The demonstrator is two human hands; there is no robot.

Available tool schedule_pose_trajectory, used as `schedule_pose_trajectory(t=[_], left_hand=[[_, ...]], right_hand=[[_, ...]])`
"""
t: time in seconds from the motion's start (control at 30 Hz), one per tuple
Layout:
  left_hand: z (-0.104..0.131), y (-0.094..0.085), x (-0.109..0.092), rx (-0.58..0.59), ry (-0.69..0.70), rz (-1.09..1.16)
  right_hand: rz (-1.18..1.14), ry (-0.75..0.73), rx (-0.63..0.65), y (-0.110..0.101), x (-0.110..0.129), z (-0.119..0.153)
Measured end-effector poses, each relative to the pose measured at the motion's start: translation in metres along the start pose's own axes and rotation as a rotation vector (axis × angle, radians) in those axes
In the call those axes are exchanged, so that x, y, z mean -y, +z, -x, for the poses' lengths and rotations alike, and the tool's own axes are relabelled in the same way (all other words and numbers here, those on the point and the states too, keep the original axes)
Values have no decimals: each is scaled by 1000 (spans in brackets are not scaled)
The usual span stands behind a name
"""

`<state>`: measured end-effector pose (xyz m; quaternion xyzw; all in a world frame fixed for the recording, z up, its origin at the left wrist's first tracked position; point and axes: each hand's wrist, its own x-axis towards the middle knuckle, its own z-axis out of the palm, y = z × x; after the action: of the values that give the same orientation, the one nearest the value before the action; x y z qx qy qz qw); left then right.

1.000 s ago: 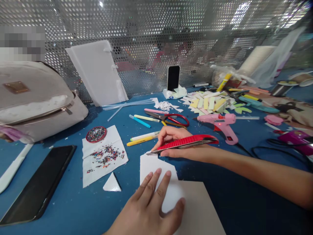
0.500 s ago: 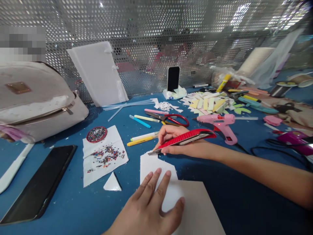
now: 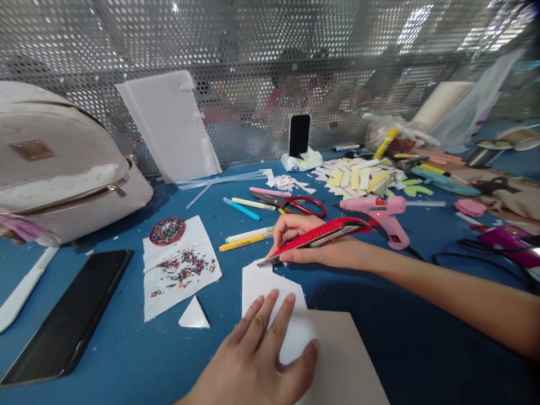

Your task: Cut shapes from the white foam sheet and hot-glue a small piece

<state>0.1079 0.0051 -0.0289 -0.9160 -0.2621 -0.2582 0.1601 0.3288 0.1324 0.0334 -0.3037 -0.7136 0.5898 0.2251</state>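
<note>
My right hand (image 3: 301, 239) is closed round a red utility knife (image 3: 324, 232) with its blade out. The blade tip rests at the top edge of a white foam board piece (image 3: 255, 284). My left hand (image 3: 264, 351) lies flat on that board, fingers spread, holding nothing. Under it, a larger pale board (image 3: 343, 354) reaches to the bottom of the view. Left of the board lies a small white triangle (image 3: 194, 314). Close to my right hand are a yellow marker (image 3: 240, 243) and red-handled scissors (image 3: 304, 206).
A pink glue gun (image 3: 379, 212) lies to the right, beside a heap of cut strips (image 3: 358, 177). At left are a black phone (image 3: 70, 315), a backpack (image 3: 71, 174) and a paper sheet (image 3: 156, 298) with small beads. A metal mesh panel (image 3: 253, 50) stands behind.
The knife in my right hand has tilted slightly, its rear end moving a little to the left. My left hand and the board have stayed put.
</note>
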Motion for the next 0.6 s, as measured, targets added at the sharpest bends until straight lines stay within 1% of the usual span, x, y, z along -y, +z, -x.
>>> schedule_pose_trajectory(t=[0.03, 0.1, 0.2, 0.27, 0.33, 0.37, 0.47, 0.5, 0.53, 0.6], left_hand=[[3, 5, -3, -47, -40, 15], [8, 15, -9, -85, -77, 34], [13, 20, -12, -42, -57, 21], [11, 16, -11, -26, -51, 18], [6, 8, -6, -25, -48, 18], [3, 3, -3, -6, -27, 15], [-6, -10, 5, 108, 95, -10], [-7, -11, 6, 126, 107, -13], [-6, -11, 6, 120, 98, -10], [0, -5, 2, 75, 41, 13]], right_hand=[[-1, -12, 3, 0, -1, -1], [1, -33, 8, -1, -3, -2], [50, -61, 15, -2, -2, -4], [131, -78, 36, -3, 0, -4], [208, -98, 74, -5, 3, -5], [234, -106, 92, -7, 4, -5], [274, -125, 119, -11, 5, -5], [284, -128, 124, -12, 5, -5], [291, -134, 127, -13, 4, -5], [303, -138, 133, -14, 4, -5]])
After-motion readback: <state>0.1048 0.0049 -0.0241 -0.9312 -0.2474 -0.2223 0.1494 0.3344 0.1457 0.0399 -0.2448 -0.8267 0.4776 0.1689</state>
